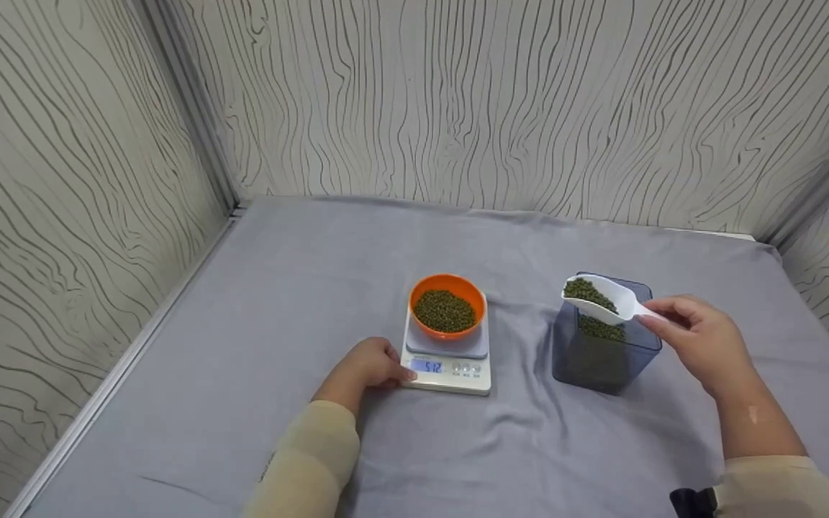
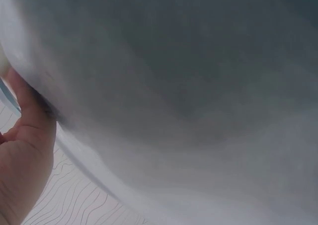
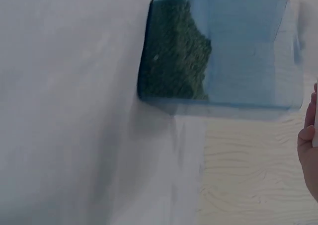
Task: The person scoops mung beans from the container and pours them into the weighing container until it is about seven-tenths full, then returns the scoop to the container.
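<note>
My right hand (image 1: pixel 702 342) pinches the handle of a white scoop (image 1: pixel 624 301) loaded with green mung beans (image 1: pixel 587 291). The scoop is held over the open top of a translucent blue container (image 1: pixel 569 360). More beans (image 3: pixel 174 56) fill the container's lower part in the right wrist view. My left hand (image 1: pixel 373 363) holds the front left corner of a white kitchen scale (image 1: pixel 449 350), thumb by the display, which seems to read 512. On the scale's platform sits an orange bowl (image 1: pixel 458 283) of mung beans. The left wrist view is mostly blurred cloth beside the hand (image 2: pixel 25 155).
A wrinkled grey cloth (image 1: pixel 299 288) covers the table. Wood-grain patterned panels (image 1: pixel 414 101) enclose the back and sides. The container stands to the right of the scale, with a strip of cloth between them.
</note>
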